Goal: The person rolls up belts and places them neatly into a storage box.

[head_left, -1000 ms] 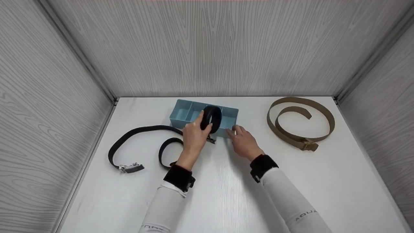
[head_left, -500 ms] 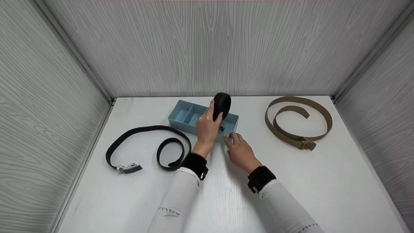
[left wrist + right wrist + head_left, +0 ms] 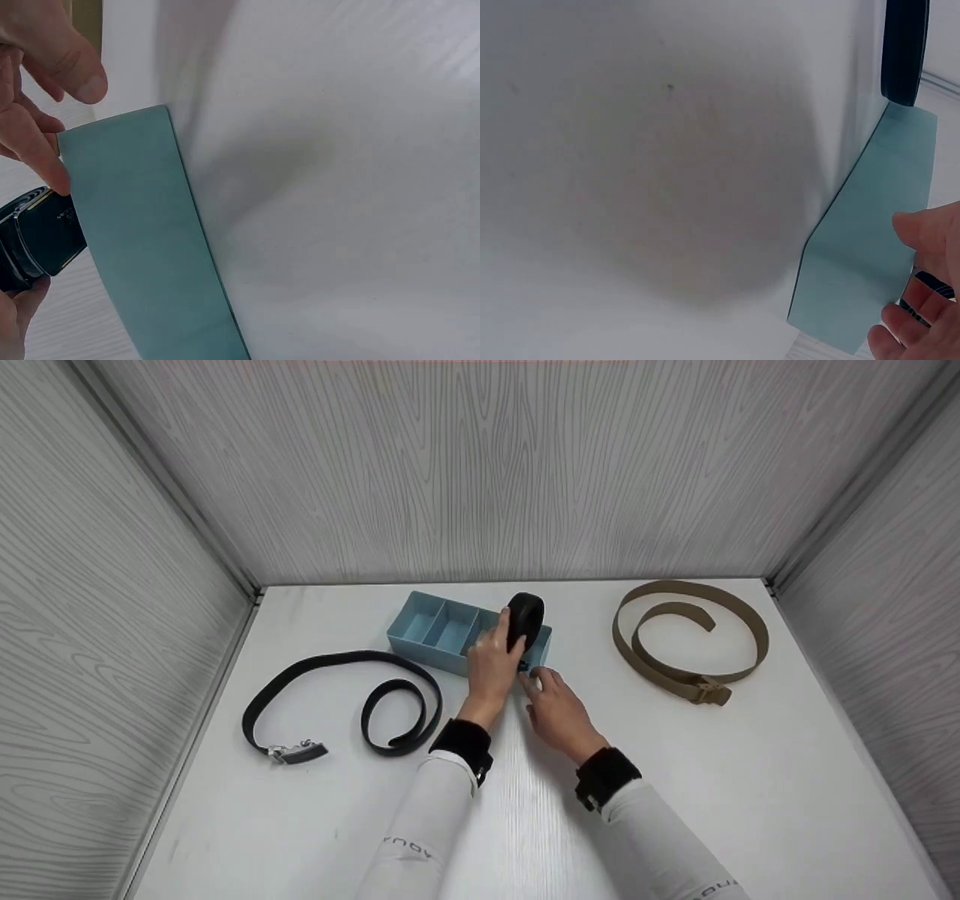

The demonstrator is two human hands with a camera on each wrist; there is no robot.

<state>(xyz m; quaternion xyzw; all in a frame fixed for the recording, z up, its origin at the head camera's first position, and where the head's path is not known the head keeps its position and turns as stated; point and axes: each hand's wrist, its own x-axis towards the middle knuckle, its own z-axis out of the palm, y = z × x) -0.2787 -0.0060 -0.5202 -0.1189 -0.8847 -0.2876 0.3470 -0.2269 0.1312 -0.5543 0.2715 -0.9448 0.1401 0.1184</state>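
My left hand [image 3: 491,664] grips a tightly rolled black belt [image 3: 527,619] over the right-end compartment of a pale blue divided box [image 3: 427,656]. The roll stands on edge, its buckle [image 3: 523,666] hanging low by the near rim. In the left wrist view the dark buckle [image 3: 52,232] shows just behind the box wall [image 3: 142,225], with a fingertip of the left hand below it. My right hand [image 3: 559,712] holds the box at its near right corner, the fingers [image 3: 911,326] bent at the rim. How deep the roll sits is hidden.
A black belt [image 3: 322,661] with a silver buckle lies loosely coiled on the left of the white table [image 3: 525,840]. On the right lies a tan belt [image 3: 739,607] in a wide loop. Patterned panels [image 3: 480,472] enclose the table.
My left hand has carried the rolled belt rightward, raised it, then lowered it to the box's right end. The right hand has shifted only slightly at the corner.
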